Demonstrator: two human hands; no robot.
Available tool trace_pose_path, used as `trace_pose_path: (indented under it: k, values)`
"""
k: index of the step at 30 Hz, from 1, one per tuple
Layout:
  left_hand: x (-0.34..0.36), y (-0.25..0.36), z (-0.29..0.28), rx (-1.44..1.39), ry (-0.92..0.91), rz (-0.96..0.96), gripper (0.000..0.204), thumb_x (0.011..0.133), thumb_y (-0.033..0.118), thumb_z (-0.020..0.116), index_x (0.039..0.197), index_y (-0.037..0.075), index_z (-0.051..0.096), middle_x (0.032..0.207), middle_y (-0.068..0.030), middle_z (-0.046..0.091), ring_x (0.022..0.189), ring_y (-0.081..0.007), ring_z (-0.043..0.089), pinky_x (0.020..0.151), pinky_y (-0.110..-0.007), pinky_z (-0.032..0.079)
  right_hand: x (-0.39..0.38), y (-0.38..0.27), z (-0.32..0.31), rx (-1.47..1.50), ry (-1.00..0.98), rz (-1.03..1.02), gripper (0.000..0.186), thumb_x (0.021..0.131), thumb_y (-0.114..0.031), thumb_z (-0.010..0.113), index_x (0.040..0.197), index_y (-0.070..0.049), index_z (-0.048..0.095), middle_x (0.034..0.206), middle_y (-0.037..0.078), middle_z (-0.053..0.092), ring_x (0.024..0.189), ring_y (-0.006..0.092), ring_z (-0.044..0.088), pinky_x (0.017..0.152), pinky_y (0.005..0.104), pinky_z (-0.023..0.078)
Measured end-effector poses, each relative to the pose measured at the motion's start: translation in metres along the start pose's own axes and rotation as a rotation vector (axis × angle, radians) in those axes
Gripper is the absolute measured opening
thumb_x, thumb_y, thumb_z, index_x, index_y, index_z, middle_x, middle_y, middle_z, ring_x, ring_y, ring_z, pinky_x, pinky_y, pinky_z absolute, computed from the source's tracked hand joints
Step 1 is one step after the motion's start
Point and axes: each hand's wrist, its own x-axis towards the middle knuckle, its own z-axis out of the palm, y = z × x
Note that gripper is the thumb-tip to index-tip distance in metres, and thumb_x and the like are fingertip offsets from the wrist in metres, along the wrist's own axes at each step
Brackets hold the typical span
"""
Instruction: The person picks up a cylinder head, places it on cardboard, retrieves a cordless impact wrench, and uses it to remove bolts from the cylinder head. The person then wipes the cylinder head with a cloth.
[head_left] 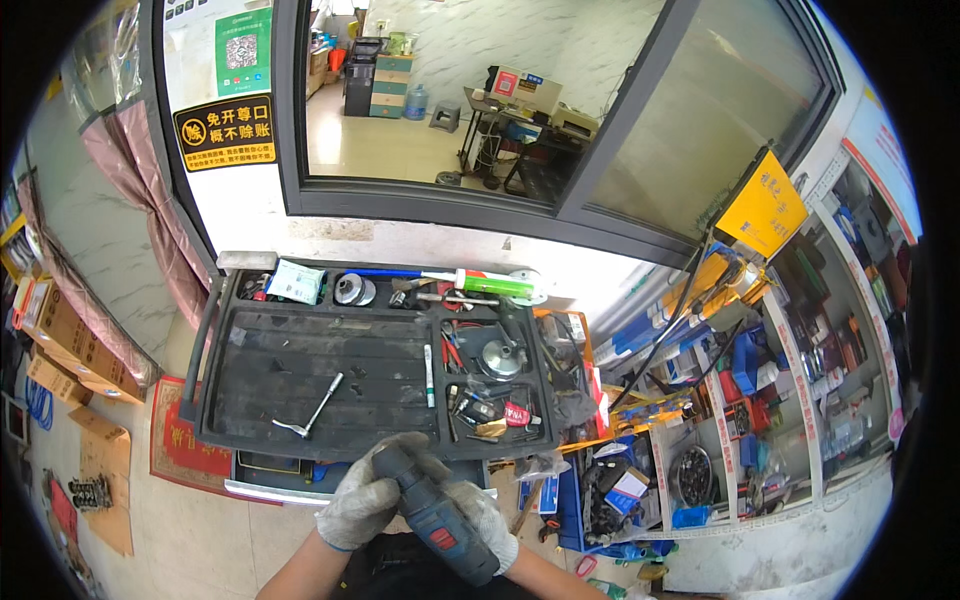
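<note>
Gloved fingers point(374, 494) of left hand point(358, 512) and right hand point(489, 516) clasp a dark power tool point(446, 535) near the tool cart point(260, 385)'s front edge, where balanced support should best steady it.

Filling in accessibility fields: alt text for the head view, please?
Gloved left hand and right hand hold a dark blue-grey power tool before a black tool cart. On its top lie a silver ratchet wrench and a white marker; a window stands behind, cluttered shelves at right.
</note>
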Motion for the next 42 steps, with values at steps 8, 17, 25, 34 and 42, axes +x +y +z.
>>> trace_pose_path:
  k: [8, 17, 25, 34, 42]
  values:
    - [-0.013, -0.002, 0.007, 0.81, 0.447, 0.438, 0.074, 0.085, 0.037, 0.082, 0.141, 0.0, 0.052, 0.118, -0.0169, 0.07, 0.119, -0.0341, 0.065, 0.104, -0.052, 0.051, 0.014, -0.026, -0.018, -0.115, -0.002, -0.047, 0.045, 0.085, -0.023, 0.078, 0.124, -0.004, 0.068, 0.115, 0.016, 0.072, 0.105, 0.0332, 0.07, 0.095, 0.0419, 0.055]
    - [0.024, 0.043, 0.025, 1.92, -0.165, 0.91, 0.027, 0.068, 0.017, 0.076, 0.093, 0.012, 0.068, 0.084, -0.0047, 0.068, 0.084, -0.0235, 0.07, 0.086, -0.047, 0.055, 0.013, -0.054, -0.032, 0.447, -0.219, 0.321, 0.049, 0.089, -0.022, 0.073, 0.13, 0.001, 0.061, 0.111, 0.019, 0.071, 0.099, 0.0341, 0.072, 0.092, 0.0413, 0.056]
    - [0.035, 0.069, 0.039, 1.942, -0.664, -0.518, 0.034, 0.073, 0.028, 0.078, 0.101, 0.011, 0.068, 0.088, -0.0115, 0.073, 0.088, -0.0286, 0.073, 0.091, -0.042, 0.055, 0.043, -0.027, -0.056, -0.323, -0.498, -0.198, 0.056, 0.084, -0.029, 0.074, 0.132, -0.002, 0.062, 0.109, 0.022, 0.073, 0.102, 0.0399, 0.072, 0.091, 0.0452, 0.056]
    - [0.039, 0.036, 0.011, 1.956, -0.366, 0.426, 0.04, 0.072, 0.029, 0.081, 0.104, 0.01, 0.068, 0.086, -0.0093, 0.073, 0.081, -0.0315, 0.073, 0.077, -0.046, 0.057, 0.004, 0.014, -0.027, 0.48, -0.313, 0.134, 0.045, 0.086, -0.016, 0.079, 0.127, -0.005, 0.065, 0.109, 0.012, 0.074, 0.101, 0.0271, 0.074, 0.092, 0.0373, 0.057]
    - [0.033, 0.056, 0.026, 1.818, -0.666, -0.467, 0.041, 0.08, 0.036, 0.075, 0.11, 0.009, 0.066, 0.091, -0.0193, 0.073, 0.087, -0.0382, 0.072, 0.081, -0.05, 0.056, 0.049, -0.016, -0.06, -0.369, -0.531, -0.21, 0.05, 0.084, -0.021, 0.072, 0.13, -0.003, 0.064, 0.109, 0.018, 0.074, 0.102, 0.036, 0.072, 0.09, 0.0429, 0.057]
